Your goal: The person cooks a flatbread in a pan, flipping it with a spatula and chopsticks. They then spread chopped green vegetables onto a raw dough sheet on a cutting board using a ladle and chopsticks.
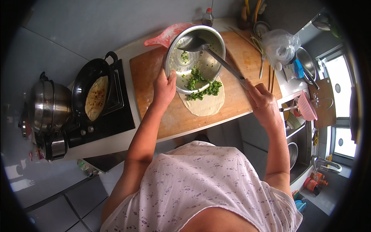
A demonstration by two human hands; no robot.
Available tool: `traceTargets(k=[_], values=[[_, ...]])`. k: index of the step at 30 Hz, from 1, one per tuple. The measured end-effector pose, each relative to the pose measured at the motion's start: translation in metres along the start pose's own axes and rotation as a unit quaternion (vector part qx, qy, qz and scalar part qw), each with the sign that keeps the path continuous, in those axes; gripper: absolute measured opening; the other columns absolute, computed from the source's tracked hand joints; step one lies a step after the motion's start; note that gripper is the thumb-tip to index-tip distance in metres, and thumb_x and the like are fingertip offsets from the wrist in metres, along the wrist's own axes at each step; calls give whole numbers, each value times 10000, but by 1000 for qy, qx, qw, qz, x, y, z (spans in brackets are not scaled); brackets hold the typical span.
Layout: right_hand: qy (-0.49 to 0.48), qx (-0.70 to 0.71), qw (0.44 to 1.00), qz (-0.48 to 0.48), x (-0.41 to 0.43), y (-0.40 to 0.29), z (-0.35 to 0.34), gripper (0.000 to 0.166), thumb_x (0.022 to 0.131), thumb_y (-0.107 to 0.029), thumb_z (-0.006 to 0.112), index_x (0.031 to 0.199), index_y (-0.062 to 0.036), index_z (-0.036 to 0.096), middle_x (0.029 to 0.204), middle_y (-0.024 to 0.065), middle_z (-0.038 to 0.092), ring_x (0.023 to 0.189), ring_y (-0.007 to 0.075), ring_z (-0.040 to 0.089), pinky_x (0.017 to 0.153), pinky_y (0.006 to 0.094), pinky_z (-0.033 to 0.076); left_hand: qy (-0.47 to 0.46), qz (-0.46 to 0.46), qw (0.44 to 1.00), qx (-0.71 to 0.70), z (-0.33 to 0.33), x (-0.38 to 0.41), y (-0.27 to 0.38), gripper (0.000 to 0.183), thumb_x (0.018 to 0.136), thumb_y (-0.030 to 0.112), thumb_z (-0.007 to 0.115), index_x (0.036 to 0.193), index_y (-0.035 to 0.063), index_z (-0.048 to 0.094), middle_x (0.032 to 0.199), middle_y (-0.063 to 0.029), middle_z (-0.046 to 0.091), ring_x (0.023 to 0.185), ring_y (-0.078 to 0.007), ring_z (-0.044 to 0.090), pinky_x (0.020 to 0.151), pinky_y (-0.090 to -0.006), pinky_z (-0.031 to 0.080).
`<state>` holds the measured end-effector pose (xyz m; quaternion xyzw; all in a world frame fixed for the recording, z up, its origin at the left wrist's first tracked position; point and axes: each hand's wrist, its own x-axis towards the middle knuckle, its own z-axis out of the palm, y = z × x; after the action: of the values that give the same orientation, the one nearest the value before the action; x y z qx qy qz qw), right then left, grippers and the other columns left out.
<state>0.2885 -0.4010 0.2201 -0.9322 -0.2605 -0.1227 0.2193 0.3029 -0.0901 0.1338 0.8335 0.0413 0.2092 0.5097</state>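
My left hand [165, 88] grips the near left rim of a steel mixing bowl [213, 68], its thumb over the edge. The bowl is tilted towards me above a wooden board [246, 95]. Chopped green herbs [213, 88] lie at its lower lip and on a round sheet of dough [204, 108] beneath it. In my right hand [261, 100] is the handle of a dark ladle [191, 44], whose head is inside the bowl. More green bits cling to the bowl's inner wall and bottom.
A black frying pan [78, 95] with a browned flatbread [97, 98] stands on the cooktop [123, 116] at the left, beside a steel pot [55, 107]. Behind the bowl is a floury red basin [165, 36]. A fork [261, 68], chopsticks [269, 79] and a plastic bag [279, 45] lie right; the sink [304, 150] is beyond.
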Motion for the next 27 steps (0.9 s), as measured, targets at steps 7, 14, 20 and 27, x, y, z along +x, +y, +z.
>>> traceTargets(k=[7,14,20,27], values=[[-89,96,991,36,-20,-1,11,321,813,-39,633,1132,-62,608,790,161,564,654,342,578,599,414,458,38,50,998,13,-2,2,-8,265,931,147,521,1151,0,524,821,-120,611,712,-176,556,698,-317,470],[-52,107,989,83,-3,-11,-23,299,811,-18,639,1110,-28,618,749,157,542,647,302,562,596,358,440,25,30,999,18,-6,-1,-15,250,930,159,522,1119,-5,534,785,-143,603,680,-218,564,672,-343,465],[-40,69,996,46,19,0,-29,309,820,-28,629,1128,-36,604,748,166,547,659,328,557,606,380,439,-14,29,997,71,-7,2,-7,231,928,159,525,1081,-14,534,782,-176,591,682,-250,573,674,-351,468],[-111,112,985,65,7,20,-9,270,799,-31,643,1069,-26,640,749,173,582,673,307,587,624,367,458,-41,42,997,51,-15,6,-8,519,885,9,508,1386,49,380,1185,-223,560,994,-280,598,849,-320,468]])
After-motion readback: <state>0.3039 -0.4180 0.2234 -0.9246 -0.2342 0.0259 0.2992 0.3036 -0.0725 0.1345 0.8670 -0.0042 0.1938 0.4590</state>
